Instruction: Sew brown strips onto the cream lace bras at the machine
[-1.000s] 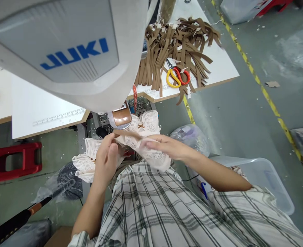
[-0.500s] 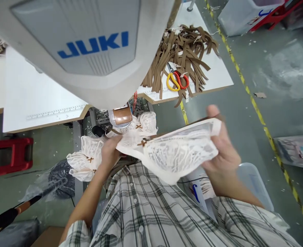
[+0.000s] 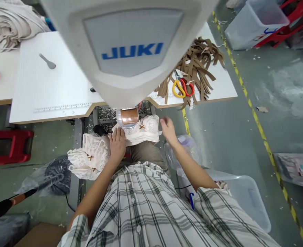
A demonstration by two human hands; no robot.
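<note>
A stack of white lace bras (image 3: pixel 150 133) with a small brown bow lies below the sewing machine head (image 3: pixel 131 48), over my lap. On the stack's left part my left hand (image 3: pixel 117 145) rests palm down, fingers stretched out and slightly spread. My right hand (image 3: pixel 168 130) hovers just beyond the stack's right end, with thumb and fingers apart and nothing visible in them. More white lace bras (image 3: pixel 89 156) with brown bows hang bunched at the left, beside my left forearm. The machine's copper-coloured part (image 3: pixel 130 116) partly covers the stack.
On the white table (image 3: pixel 51 85) lie brown fabric strips (image 3: pixel 198 65), scissors (image 3: pixel 178 90) with yellow and red handles, and a grey spoon-shaped tool (image 3: pixel 47 61). A clear plastic bin (image 3: pixel 257 202) stands at my right; a red stool (image 3: pixel 25 147) is at the left.
The bra stretched between my hands has left them and appears laid on the stack. My left hand now lies flat there; my right hand has moved inward and let go.
</note>
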